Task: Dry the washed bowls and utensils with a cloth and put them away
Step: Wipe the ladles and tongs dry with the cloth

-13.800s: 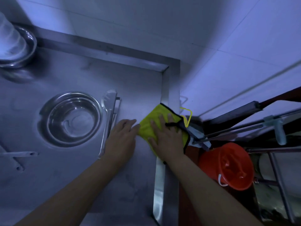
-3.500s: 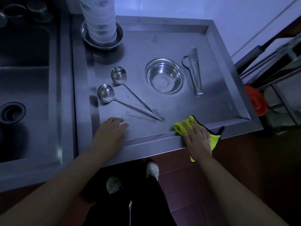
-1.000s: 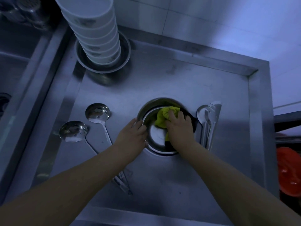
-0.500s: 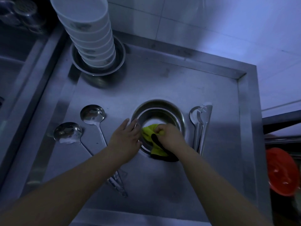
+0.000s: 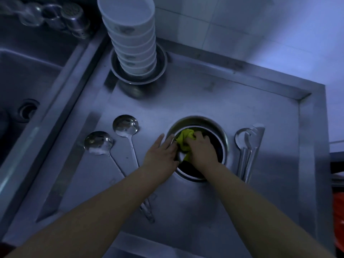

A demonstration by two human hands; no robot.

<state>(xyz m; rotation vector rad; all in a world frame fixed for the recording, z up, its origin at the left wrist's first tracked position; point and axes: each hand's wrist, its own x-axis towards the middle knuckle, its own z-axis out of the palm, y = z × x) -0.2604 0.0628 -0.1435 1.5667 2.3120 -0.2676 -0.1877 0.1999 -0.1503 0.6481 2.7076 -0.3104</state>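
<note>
Where bowl point(image 5: 222, 135) sits: cloth point(image 5: 183, 139) under hand point(image 5: 202, 149).

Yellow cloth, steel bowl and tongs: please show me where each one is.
yellow cloth point(image 5: 184, 137): head view, on the bunched fold above the right hand.
steel bowl point(image 5: 222, 135): head view, on its far right rim.
tongs point(image 5: 248, 155): head view, mid-arm.

Sink point(image 5: 28, 86) sits off to the left, shakers point(image 5: 74, 19) lined up behind it, white tiled wall point(image 5: 242, 25) beyond, orange bucket point(image 5: 337, 220) at right
</note>
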